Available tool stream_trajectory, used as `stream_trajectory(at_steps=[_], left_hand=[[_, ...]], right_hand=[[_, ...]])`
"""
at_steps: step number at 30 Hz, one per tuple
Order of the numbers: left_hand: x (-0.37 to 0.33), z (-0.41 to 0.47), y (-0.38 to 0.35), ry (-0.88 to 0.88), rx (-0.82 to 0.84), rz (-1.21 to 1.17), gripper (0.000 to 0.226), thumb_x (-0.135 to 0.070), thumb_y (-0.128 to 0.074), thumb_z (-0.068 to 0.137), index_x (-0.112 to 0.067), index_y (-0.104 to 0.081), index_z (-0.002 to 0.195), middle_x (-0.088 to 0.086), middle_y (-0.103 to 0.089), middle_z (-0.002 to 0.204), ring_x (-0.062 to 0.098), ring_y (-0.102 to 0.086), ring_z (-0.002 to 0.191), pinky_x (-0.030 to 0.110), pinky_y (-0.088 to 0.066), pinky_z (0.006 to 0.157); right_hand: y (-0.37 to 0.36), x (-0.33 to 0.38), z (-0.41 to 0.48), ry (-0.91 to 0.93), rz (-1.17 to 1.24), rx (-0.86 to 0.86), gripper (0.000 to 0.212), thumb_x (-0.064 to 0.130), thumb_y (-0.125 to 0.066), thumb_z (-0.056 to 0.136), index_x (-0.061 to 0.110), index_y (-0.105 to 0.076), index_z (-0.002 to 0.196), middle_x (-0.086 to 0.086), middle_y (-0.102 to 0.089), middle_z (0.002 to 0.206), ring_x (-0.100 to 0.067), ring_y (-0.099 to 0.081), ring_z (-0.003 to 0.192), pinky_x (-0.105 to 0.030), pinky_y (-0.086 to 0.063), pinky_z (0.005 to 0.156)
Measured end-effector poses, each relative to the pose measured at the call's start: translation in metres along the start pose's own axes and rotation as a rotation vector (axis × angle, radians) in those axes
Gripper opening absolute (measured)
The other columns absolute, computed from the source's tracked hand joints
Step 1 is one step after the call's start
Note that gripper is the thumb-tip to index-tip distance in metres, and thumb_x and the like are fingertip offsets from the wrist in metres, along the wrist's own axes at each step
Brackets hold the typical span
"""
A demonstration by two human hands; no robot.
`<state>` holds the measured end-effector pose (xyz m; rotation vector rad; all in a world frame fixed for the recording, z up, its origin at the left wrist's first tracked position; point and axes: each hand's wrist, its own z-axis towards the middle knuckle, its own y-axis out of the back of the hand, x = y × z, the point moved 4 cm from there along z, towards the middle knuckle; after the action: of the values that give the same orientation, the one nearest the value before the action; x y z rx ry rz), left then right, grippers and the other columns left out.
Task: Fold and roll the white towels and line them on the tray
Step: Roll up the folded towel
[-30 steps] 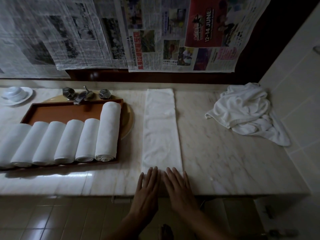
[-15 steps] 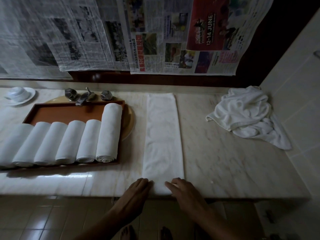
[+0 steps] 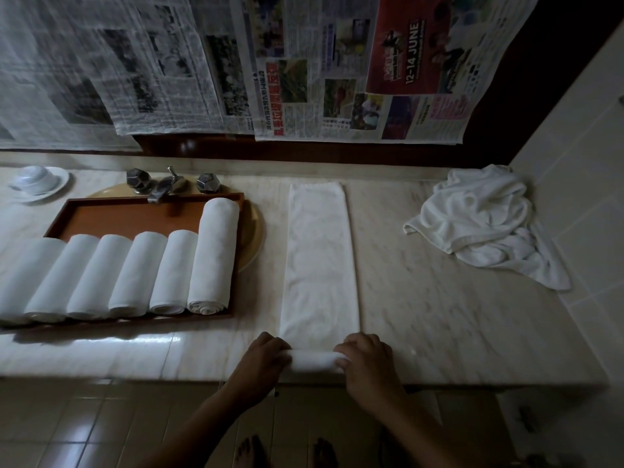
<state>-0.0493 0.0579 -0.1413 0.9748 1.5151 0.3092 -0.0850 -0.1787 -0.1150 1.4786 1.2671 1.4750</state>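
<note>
Newly curled, left hand (image 3: pixel 261 361) and right hand (image 3: pixel 366 361) grip the soft towel's (image 3: pixel 319 265) rolled end.

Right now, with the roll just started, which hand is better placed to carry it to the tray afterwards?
Left, probably. The left hand grips the folded towel on the side nearer the tray; the right hand, gripping the other end, would have to cross over.

- Folded towel (image 3: pixel 319 265): long white strip, flat, just right of the tray (image 3: pixel 135 214); near end rolled.
- Rolled towels (image 3: pixel 135 275): six, side by side in the brown tray.
- Towel heap (image 3: pixel 483 224): crumpled, far right.
</note>
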Motion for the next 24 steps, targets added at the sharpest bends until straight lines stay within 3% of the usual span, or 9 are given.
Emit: stream_trajectory(at_steps=[2, 5, 7, 10, 13, 17, 19, 22, 24], left_hand=[[0.000, 0.004, 0.002, 0.032, 0.020, 0.005, 0.008, -0.032, -0.059, 0.101, -0.034, -0.067, 0.104, -0.012, -0.051, 0.103, 0.006, -0.055, 0.092, 0.011, -0.037, 0.071], [-0.003, 0.006, 0.004, 0.053, 0.023, 0.020, 0.008, -0.036, -0.061, 0.099, -0.037, -0.067, 0.104, -0.012, -0.051, 0.103, 0.006, -0.054, 0.092, 0.014, -0.039, 0.072], [-0.007, -0.002, 0.007, 0.014, -0.086, 0.075, 0.015, -0.039, -0.059, 0.098, -0.037, -0.066, 0.112, -0.012, -0.053, 0.111, 0.006, -0.052, 0.098, 0.020, -0.043, 0.081], [-0.023, -0.018, -0.006, -0.144, -0.255, 0.342, 0.040, -0.038, -0.059, 0.094, -0.028, -0.059, 0.132, -0.002, -0.056, 0.129, 0.017, -0.054, 0.116, 0.035, -0.047, 0.096], [-0.036, -0.026, -0.044, -0.324, -0.199, 0.492, 0.058, -0.028, -0.061, 0.089, -0.019, -0.051, 0.145, 0.006, -0.053, 0.149, 0.027, -0.048, 0.140, 0.044, -0.035, 0.113], [-0.024, -0.024, -0.055, -0.349, -0.132, 0.487, 0.070, -0.022, -0.046, 0.093, -0.009, -0.030, 0.159, 0.011, -0.025, 0.167, 0.028, -0.020, 0.156, 0.046, -0.016, 0.122], [-0.023, -0.018, -0.049, -0.376, -0.105, 0.464, 0.067, -0.025, -0.042, 0.100, -0.010, -0.021, 0.162, 0.009, -0.018, 0.169, 0.026, -0.012, 0.158, 0.044, -0.013, 0.124], [-0.018, -0.002, -0.039, -0.360, -0.050, 0.504, 0.063, -0.032, -0.032, 0.104, -0.014, -0.017, 0.163, 0.007, -0.016, 0.168, 0.023, -0.015, 0.157, 0.043, -0.011, 0.128], [-0.010, 0.006, -0.032, -0.320, 0.025, 0.502, 0.066, -0.039, -0.025, 0.102, -0.017, -0.013, 0.163, 0.006, -0.019, 0.168, 0.022, -0.019, 0.156, 0.042, -0.018, 0.128]], right_hand=[[-0.007, 0.015, -0.011, 0.027, -0.056, -0.090, 0.045, 0.021, -0.068, 0.077, 0.029, -0.068, 0.121, 0.002, -0.061, 0.128, -0.025, -0.056, 0.116, -0.046, -0.050, 0.096], [-0.026, 0.035, -0.030, 0.098, -0.112, -0.228, 0.051, 0.016, -0.053, 0.081, 0.020, -0.068, 0.129, -0.007, -0.064, 0.133, -0.032, -0.060, 0.123, -0.052, -0.041, 0.105], [-0.038, 0.036, -0.035, 0.071, -0.135, -0.187, 0.057, 0.017, -0.043, 0.084, 0.016, -0.065, 0.136, -0.011, -0.061, 0.141, -0.036, -0.055, 0.131, -0.054, -0.031, 0.108], [-0.046, 0.032, -0.034, 0.106, -0.190, -0.166, 0.065, 0.014, -0.038, 0.085, 0.012, -0.053, 0.148, -0.013, -0.047, 0.155, -0.037, -0.037, 0.144, -0.056, -0.024, 0.112], [-0.043, 0.031, -0.029, 0.107, -0.106, -0.259, 0.056, 0.017, -0.039, 0.091, 0.010, -0.057, 0.144, -0.010, -0.048, 0.154, -0.033, -0.036, 0.145, -0.054, -0.025, 0.114], [-0.046, 0.026, -0.018, 0.108, -0.120, -0.242, 0.057, 0.023, -0.041, 0.093, 0.012, -0.053, 0.148, -0.009, -0.047, 0.156, -0.031, -0.041, 0.145, -0.053, -0.026, 0.115], [-0.050, 0.019, -0.009, 0.083, -0.148, -0.189, 0.061, 0.029, -0.045, 0.095, 0.009, -0.046, 0.152, -0.012, -0.043, 0.158, -0.032, -0.039, 0.147, -0.052, -0.023, 0.117], [-0.051, 0.010, 0.005, 0.049, -0.155, -0.106, 0.070, 0.036, -0.048, 0.090, 0.004, -0.044, 0.152, -0.015, -0.047, 0.154, -0.034, -0.046, 0.141, -0.050, -0.024, 0.116], [-0.052, 0.006, 0.010, 0.068, -0.171, -0.076, 0.070, 0.036, -0.045, 0.089, 0.003, -0.046, 0.150, -0.016, -0.051, 0.150, -0.035, -0.052, 0.136, -0.049, -0.027, 0.115]])
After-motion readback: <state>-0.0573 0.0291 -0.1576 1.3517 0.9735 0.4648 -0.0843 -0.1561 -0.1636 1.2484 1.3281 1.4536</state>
